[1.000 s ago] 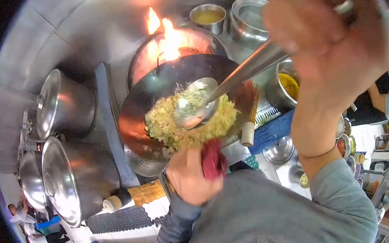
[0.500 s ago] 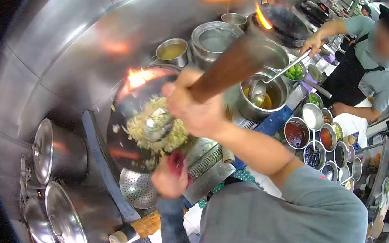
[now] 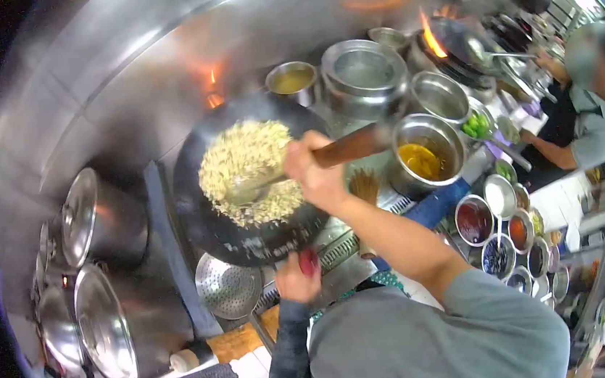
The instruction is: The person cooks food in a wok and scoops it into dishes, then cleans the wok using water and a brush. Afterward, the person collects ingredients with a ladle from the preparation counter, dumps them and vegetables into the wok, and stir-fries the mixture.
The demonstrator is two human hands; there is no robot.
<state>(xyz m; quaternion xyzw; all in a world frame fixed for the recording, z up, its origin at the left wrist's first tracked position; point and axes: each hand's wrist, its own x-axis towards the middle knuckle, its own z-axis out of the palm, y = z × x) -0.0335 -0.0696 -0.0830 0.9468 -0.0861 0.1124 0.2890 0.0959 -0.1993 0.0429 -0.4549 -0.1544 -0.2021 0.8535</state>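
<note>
A dark wok [image 3: 212, 234] holds a heap of pale fried rice [image 3: 248, 150]. Closed around the wooden handle of a metal ladle [image 3: 253, 188], my right hand [image 3: 318, 173] is over the wok's right side, and the ladle's bowl rests in the rice. At the wok's near edge my left hand [image 3: 298, 280] grips a dark red cloth [image 3: 309, 263]. The cloth covers the spot where the hand meets the wok, so the wok's handle is hidden.
Lidded steel pots [image 3: 105, 328] stand at the left. A perforated strainer [image 3: 229, 285] lies below the wok. Behind are pots of liquid [image 3: 364, 74]; sauce bowls [image 3: 474, 220] sit at the right. A co-worker [image 3: 593, 110] tends another wok [image 3: 452, 40] with flames beside it.
The ladle has come down from a steep raised position into the rice. The wok now covers most of the burner, and its flame shows smaller. The co-worker's ladle has moved to the other wok.
</note>
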